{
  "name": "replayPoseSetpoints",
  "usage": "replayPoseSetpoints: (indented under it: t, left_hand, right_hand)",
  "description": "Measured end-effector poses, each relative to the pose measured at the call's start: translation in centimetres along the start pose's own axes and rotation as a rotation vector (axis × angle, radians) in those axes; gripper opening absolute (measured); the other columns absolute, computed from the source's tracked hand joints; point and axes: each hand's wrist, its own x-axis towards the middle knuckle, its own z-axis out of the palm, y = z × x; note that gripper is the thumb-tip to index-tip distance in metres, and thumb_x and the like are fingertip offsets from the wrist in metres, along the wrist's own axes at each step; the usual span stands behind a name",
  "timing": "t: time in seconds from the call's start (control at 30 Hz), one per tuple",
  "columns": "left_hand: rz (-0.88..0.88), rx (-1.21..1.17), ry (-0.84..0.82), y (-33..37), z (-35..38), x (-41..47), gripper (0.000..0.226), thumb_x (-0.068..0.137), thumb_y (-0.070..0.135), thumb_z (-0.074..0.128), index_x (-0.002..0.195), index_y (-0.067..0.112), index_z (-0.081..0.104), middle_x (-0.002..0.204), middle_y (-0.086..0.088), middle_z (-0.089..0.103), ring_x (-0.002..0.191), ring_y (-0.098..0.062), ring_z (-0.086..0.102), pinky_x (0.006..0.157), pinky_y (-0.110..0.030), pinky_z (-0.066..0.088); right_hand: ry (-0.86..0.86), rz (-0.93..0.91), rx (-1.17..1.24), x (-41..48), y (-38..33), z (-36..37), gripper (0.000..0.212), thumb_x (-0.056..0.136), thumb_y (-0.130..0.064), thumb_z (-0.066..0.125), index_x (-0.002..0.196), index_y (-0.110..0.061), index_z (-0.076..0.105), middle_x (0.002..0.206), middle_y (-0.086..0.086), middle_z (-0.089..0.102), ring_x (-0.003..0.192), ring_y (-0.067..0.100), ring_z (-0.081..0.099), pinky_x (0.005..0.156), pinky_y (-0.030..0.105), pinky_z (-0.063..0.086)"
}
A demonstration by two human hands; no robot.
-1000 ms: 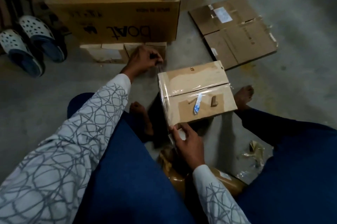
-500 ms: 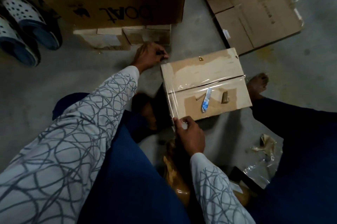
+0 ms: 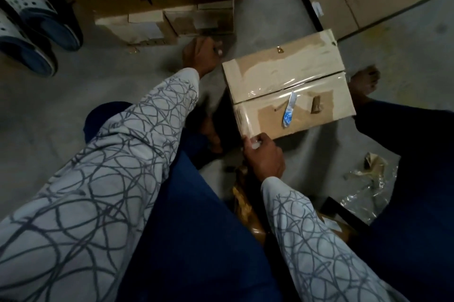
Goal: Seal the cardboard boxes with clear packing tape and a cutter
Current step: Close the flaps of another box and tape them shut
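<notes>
1. Left hand [image 3: 200,57] has drawn away from the small boxes [image 3: 157,24], closer to the box's [image 3: 290,75] far-left corner.
2. Right hand [image 3: 266,156] has closed up to the near-left corner.
3. Tape [image 3: 245,120], slack along the left edge, now lies flatter.

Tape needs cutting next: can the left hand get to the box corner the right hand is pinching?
Likely yes: the left hand is just off the cardboard box's left edge, nothing between.

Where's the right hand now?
Head view, lower centre: the right hand pinches tape at the near-left corner of the box.
</notes>
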Motion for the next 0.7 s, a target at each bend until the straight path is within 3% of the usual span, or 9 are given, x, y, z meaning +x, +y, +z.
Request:
replayPoseSetpoints:
  t: [0.07, 0.13, 0.23, 0.3, 0.5, 0.6, 0.7]
  left_hand:
    - [-0.095, -0.094, 0.122, 1.3, 0.0, -1.9, 0.035, 0.098, 0.040, 0.050, 0.124, 0.022, 0.066, 0.132, -0.010, 0.063, 0.124, -0.031, 0.056, 0.098, -0.034, 0.044]
    - [-0.082, -0.182, 0.091, 3.2, 1.0, -4.2, 0.039, 0.101, 0.041, 0.046, 0.129, 0.019, 0.063, 0.135, -0.011, 0.061, 0.125, -0.031, 0.055, 0.098, -0.034, 0.043]
    - [0.057, -0.197, -0.133, 4.6, 3.9, -7.1, 0.063, 0.105, 0.047, 0.035, 0.158, 0.016, 0.024, 0.166, -0.008, 0.018, 0.152, -0.028, 0.017, 0.122, -0.043, 0.020]
    - [0.063, -0.218, -0.147, 4.0, 5.2, -7.5, 0.066, 0.105, 0.046, 0.032, 0.160, 0.018, 0.008, 0.169, -0.003, 0.001, 0.154, -0.026, 0.003, 0.123, -0.049, 0.013]
    - [0.013, -0.283, -0.181, 3.6, 5.4, -7.2, 0.066, 0.103, 0.045, 0.034, 0.160, 0.030, 0.004, 0.168, 0.000, 0.000, 0.152, -0.030, 0.014, 0.118, -0.055, 0.022]
    - [0.001, -0.277, -0.185, 3.6, 5.5, -7.1, 0.066, 0.103, 0.046, 0.034, 0.160, 0.031, 0.004, 0.168, 0.001, 0.000, 0.151, -0.032, 0.016, 0.117, -0.058, 0.022]
    - [0.006, -0.274, -0.182, 3.7, 5.3, -7.2, 0.065, 0.103, 0.046, 0.034, 0.160, 0.030, 0.005, 0.167, 0.001, 0.000, 0.150, -0.032, 0.016, 0.117, -0.057, 0.021]
  right_hand:
    - [-0.026, -0.014, 0.041, 0.2, 0.2, -0.1, 0.039, 0.091, -0.058, 0.056, 0.105, -0.023, 0.066, 0.109, 0.011, 0.071, 0.107, 0.035, 0.062, 0.088, 0.037, 0.051]
    - [-0.057, -0.007, 0.116, 0.7, 0.5, -0.2, 0.041, 0.090, -0.059, 0.059, 0.106, -0.022, 0.068, 0.110, 0.011, 0.071, 0.106, 0.033, 0.064, 0.089, 0.036, 0.052]
    - [-0.122, 0.015, 0.186, 1.0, 1.1, -0.7, 0.045, 0.088, -0.059, 0.063, 0.109, -0.020, 0.071, 0.110, 0.006, 0.071, 0.100, 0.025, 0.065, 0.080, 0.025, 0.043]
    - [-0.189, 0.014, 0.196, 1.0, 1.4, -1.0, 0.046, 0.086, -0.058, 0.066, 0.112, -0.021, 0.070, 0.109, 0.003, 0.070, 0.096, 0.021, 0.064, 0.078, 0.023, 0.040]
    - [-0.290, 0.026, 0.122, 1.2, 2.6, -1.2, 0.052, 0.085, -0.063, 0.066, 0.112, -0.019, 0.069, 0.114, 0.005, 0.070, 0.109, 0.026, 0.064, 0.082, 0.025, 0.041]
    - [-0.323, 0.027, 0.136, 1.3, 2.9, -1.1, 0.047, 0.089, -0.064, 0.059, 0.107, -0.021, 0.065, 0.107, 0.004, 0.067, 0.111, 0.027, 0.062, 0.082, 0.025, 0.038]
    - [-0.364, 0.047, 0.084, 1.9, 2.6, -0.5, 0.060, 0.092, -0.067, 0.050, 0.130, -0.020, 0.058, 0.128, 0.010, 0.062, 0.124, 0.032, 0.056, 0.091, 0.029, 0.039]
